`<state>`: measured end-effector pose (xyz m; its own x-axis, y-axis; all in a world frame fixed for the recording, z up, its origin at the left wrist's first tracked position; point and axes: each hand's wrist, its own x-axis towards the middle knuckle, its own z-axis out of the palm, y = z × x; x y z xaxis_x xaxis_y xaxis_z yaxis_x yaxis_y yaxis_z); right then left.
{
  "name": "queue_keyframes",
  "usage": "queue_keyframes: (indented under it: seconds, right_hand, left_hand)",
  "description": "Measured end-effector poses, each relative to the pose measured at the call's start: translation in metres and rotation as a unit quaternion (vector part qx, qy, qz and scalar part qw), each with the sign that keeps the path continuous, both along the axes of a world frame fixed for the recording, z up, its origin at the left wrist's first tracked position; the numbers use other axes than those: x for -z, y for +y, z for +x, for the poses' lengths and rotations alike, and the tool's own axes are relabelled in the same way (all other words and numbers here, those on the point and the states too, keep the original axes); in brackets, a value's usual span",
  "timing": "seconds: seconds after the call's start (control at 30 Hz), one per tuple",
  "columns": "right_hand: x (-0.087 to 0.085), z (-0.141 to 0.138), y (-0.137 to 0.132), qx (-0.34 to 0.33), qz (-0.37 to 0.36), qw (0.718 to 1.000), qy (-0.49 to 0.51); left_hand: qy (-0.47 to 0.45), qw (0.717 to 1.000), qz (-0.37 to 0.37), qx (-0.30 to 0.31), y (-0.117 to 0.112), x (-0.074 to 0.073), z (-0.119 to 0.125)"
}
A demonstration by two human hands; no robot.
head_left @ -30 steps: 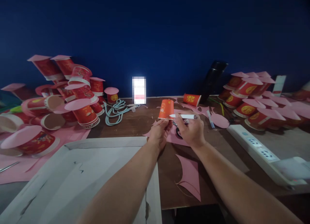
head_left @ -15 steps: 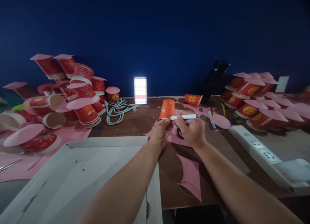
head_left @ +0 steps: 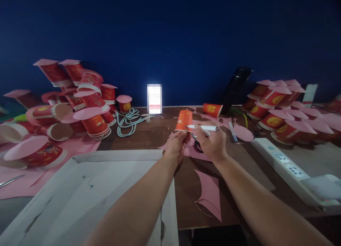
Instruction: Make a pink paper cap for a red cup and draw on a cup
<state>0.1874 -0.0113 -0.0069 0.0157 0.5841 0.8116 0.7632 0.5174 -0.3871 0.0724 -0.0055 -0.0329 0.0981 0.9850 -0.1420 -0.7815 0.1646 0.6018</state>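
My left hand point(head_left: 176, 145) pinches the rim of an upside-down red paper cup point(head_left: 183, 120) and holds it above the brown table point(head_left: 144, 136). My right hand point(head_left: 211, 143) is closed around a white pen point(head_left: 203, 127) lying level, its tip touching the cup's lower right side. Black scissors point(head_left: 197, 145) lie on pink paper scraps point(head_left: 190, 150) just under both hands. Another red cup point(head_left: 212, 109) lies on its side behind them.
Piles of red cups with pink paper discs point(head_left: 80, 104) fill the left; similar ones point(head_left: 277, 111) crowd the right. A white power strip point(head_left: 282, 160) runs along the right. A white board point(head_left: 87, 192) covers the near left. A coiled cable point(head_left: 128, 120), a lit phone point(head_left: 154, 98) and a dark bottle point(head_left: 236, 86) stand behind.
Almost nothing moved. My right hand tilted slightly, and the pen tip stays at the cup held in my left hand.
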Motion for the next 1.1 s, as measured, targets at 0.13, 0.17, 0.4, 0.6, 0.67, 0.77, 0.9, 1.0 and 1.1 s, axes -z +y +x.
queue_keyframes:
  seconds: [0.13, 0.17, 0.4, 0.6, 0.67, 0.77, 0.9, 1.0, 1.1]
  right_hand:
    - [0.0005, 0.0003, -0.0005, 0.017, -0.008, 1.000, -0.002]
    - [0.0008, 0.0002, -0.0006, 0.017, -0.009, 1.000, -0.003]
    - [0.0013, -0.0002, -0.0018, 0.017, 0.003, 1.000, -0.009]
    - [0.0004, -0.0002, -0.0020, 0.017, -0.004, 1.000, -0.003]
    - [0.0007, -0.0005, -0.0018, 0.019, -0.003, 1.000, 0.003]
    - [0.0009, -0.0005, -0.0014, 0.008, -0.005, 1.000, -0.004]
    - [0.0002, -0.0001, -0.0008, -0.004, 0.003, 1.000, -0.009]
    - [-0.0004, 0.0003, -0.0010, -0.009, 0.009, 1.000, -0.013]
    - [-0.0006, 0.0007, -0.0013, -0.003, -0.003, 1.000, -0.013]
  left_hand:
    - [0.011, 1.000, 0.008, -0.003, 0.0013, 0.0024, 0.0012]
    - [0.015, 1.000, 0.010, -0.003, 0.0015, 0.0029, 0.0015]
    - [0.046, 0.999, 0.030, 0.003, 0.0021, 0.0033, 0.0022]
    - [0.062, 0.997, 0.038, 0.004, 0.0033, 0.0070, 0.0032]
    - [0.066, 0.997, 0.042, 0.006, 0.0036, 0.0077, 0.0031]
    - [0.067, 0.996, 0.050, 0.003, 0.0038, 0.0078, 0.0027]
    - [0.077, 0.996, 0.053, 0.009, 0.0036, 0.0082, 0.0025]
    - [0.079, 0.995, 0.054, 0.005, 0.0032, 0.0086, 0.0027]
    - [0.081, 0.995, 0.053, 0.009, 0.0029, 0.0086, 0.0031]
